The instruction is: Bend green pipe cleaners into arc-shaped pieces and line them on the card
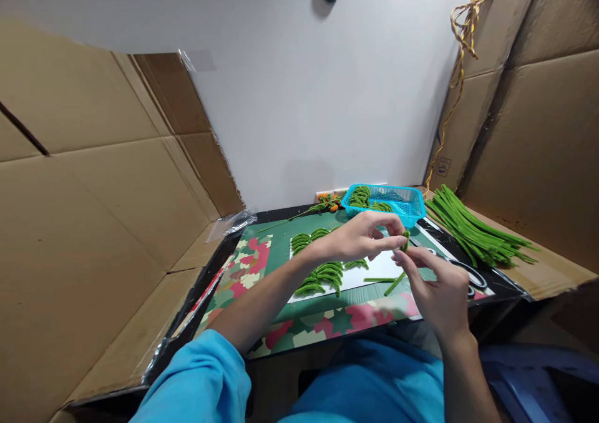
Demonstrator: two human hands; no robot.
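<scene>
My left hand pinches a short fuzzy green piece between thumb and fingertips, above the right part of a white sheet. Just below and to the right, my right hand has its thumb and fingers closed at the lower end of that same piece. Rows of curved green pieces lie on the left part of the sheet. Two straight green pieces rest near its front edge, under my hands.
Behind my hands stands a blue basket holding green pieces. A bundle of long green stems lies at the right, near black-handled scissors. Orange decorations are at the back. Cardboard walls flank the table.
</scene>
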